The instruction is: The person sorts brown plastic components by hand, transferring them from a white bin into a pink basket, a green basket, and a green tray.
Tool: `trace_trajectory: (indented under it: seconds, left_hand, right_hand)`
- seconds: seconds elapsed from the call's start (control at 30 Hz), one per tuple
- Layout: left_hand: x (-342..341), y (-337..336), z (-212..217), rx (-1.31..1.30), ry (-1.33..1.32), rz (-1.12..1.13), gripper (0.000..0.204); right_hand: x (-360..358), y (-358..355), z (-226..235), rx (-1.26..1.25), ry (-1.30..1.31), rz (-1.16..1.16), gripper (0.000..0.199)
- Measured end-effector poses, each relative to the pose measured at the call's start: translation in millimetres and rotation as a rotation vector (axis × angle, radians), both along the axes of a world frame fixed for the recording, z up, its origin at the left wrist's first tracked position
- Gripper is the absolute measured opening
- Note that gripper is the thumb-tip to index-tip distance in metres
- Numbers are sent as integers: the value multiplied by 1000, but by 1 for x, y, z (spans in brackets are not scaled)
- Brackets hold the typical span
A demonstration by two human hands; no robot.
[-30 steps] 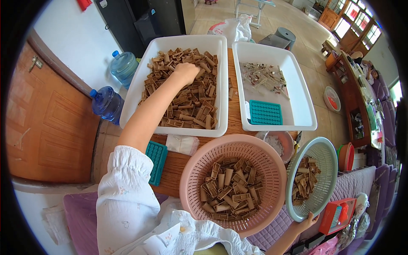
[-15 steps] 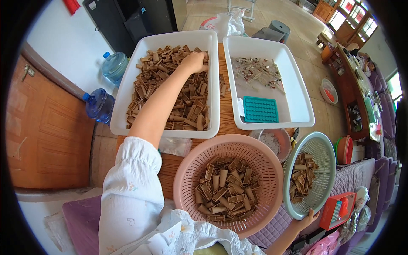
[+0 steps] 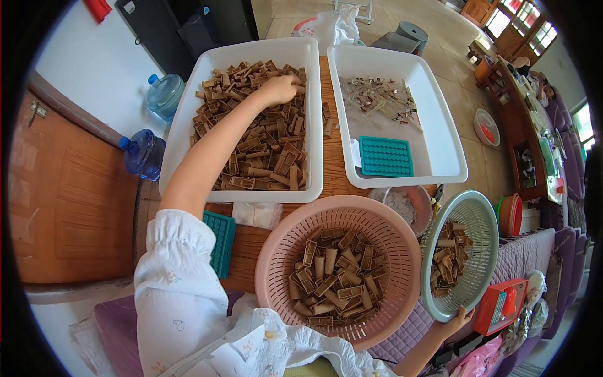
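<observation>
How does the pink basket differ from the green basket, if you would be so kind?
The pink basket lies flat and is untouched by either hand; the green basket is tilted on edge, with the right hand at its lower rim. The pink one looks wider and holds more. Both are round, perforated and hold brown plastic pieces.

Brown plastic pieces heaped in white tub.

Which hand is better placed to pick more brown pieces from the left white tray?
The left hand: it already rests on the brown pieces in that tray. The right hand holds the green basket.
</observation>
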State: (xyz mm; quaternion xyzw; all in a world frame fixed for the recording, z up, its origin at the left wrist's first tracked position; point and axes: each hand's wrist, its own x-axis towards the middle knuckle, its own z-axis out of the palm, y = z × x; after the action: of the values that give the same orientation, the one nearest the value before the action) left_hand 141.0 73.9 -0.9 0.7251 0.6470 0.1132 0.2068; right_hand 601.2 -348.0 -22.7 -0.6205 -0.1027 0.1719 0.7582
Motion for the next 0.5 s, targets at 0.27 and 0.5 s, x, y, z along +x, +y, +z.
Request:
trace_trajectory:
  seconds: [0.27,0.5]
  left_hand:
    - [22,-54,-12,-162,127,-81,41]
    - [23,-46,-24,-137,214,33,37]
  right_hand:
    - [5,-4,-6,43,-3,13,52]
    - [2,-3,-6,25,-10,-14,51]
